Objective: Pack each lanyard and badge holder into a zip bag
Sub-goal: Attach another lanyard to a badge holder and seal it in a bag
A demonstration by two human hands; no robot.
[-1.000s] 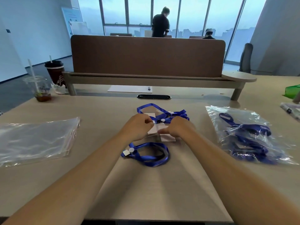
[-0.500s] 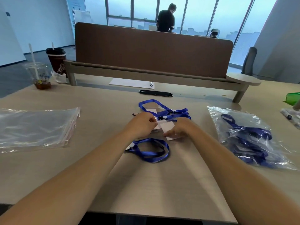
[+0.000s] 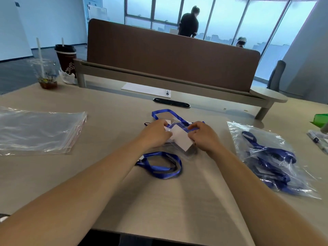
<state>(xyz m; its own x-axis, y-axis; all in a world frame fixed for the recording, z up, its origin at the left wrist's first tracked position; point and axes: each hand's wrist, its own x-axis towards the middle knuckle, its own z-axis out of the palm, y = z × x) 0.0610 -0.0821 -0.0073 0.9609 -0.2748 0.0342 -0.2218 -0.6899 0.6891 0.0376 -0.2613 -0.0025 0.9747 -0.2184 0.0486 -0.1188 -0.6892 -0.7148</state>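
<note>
More of the badge holder point(image 3: 181, 140) shows between the hands than half a second ago, its white card now bared; at the far left of the surface point(image 3: 110, 107) lies a flat stack of empty zip bags point(image 3: 40, 130); the left hand point(image 3: 156, 134) grips the holder's left edge with curled fingers; a loose blue lanyard point(image 3: 160, 168) lies coiled just nearer; the right hand point(image 3: 204, 137) pinches the holder's right edge; a filled zip bag point(image 3: 236, 135) of lanyards lies well to the right.
</note>
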